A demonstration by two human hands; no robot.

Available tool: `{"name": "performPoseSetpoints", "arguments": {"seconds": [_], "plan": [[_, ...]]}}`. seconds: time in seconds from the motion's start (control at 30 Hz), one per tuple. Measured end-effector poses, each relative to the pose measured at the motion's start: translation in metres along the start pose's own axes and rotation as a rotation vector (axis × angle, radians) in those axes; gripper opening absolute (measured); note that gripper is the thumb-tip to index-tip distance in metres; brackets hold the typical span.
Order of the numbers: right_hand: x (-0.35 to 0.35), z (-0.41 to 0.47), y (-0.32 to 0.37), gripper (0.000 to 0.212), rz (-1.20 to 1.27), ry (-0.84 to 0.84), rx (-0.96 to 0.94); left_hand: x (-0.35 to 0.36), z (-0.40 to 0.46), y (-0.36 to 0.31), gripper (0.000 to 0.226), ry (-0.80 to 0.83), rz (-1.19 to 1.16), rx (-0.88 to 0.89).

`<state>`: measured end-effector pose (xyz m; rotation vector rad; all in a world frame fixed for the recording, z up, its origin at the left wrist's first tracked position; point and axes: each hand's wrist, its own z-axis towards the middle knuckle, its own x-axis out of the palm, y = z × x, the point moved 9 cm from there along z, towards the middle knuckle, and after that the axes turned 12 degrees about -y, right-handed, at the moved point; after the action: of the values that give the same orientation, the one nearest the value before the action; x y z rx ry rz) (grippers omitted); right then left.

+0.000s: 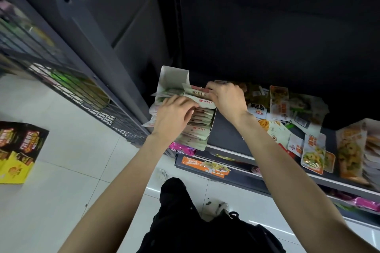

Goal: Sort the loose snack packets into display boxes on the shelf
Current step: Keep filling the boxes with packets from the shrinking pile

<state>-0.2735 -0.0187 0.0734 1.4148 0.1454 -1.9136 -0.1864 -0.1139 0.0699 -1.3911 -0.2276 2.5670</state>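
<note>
On the shelf (232,146), both hands pinch packets (202,103) atop the full box (207,129), left hand (174,115) and right hand (226,96); overstuffing could spill the row.

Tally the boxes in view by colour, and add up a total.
White display box on the shelf, under both hands: 1
Yellow and black box on the floor: 1
Orange box on the lower shelf: 1
Total: 3
</note>
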Motion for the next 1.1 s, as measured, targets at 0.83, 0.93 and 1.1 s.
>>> {"name": "performPoseSetpoints", "arguments": {"seconds": [0.83, 0.93, 1.1], "plan": [[0.021, -0.238, -0.197, 0.046, -0.099, 0.251, 0.778, 0.176, -0.031, -0.164, 0.055, 0.572, -0.234, 0.235], [0.031, -0.229, -0.187, 0.035, -0.09, 0.282, 0.673, 0.216, -0.032, -0.177, 0.065, 0.698, -0.107, 0.339], [0.042, -0.233, -0.178, 0.035, -0.069, 0.4, 0.545, 0.249, -0.056, -0.157, 0.078, 0.909, -0.001, 0.231]]}}
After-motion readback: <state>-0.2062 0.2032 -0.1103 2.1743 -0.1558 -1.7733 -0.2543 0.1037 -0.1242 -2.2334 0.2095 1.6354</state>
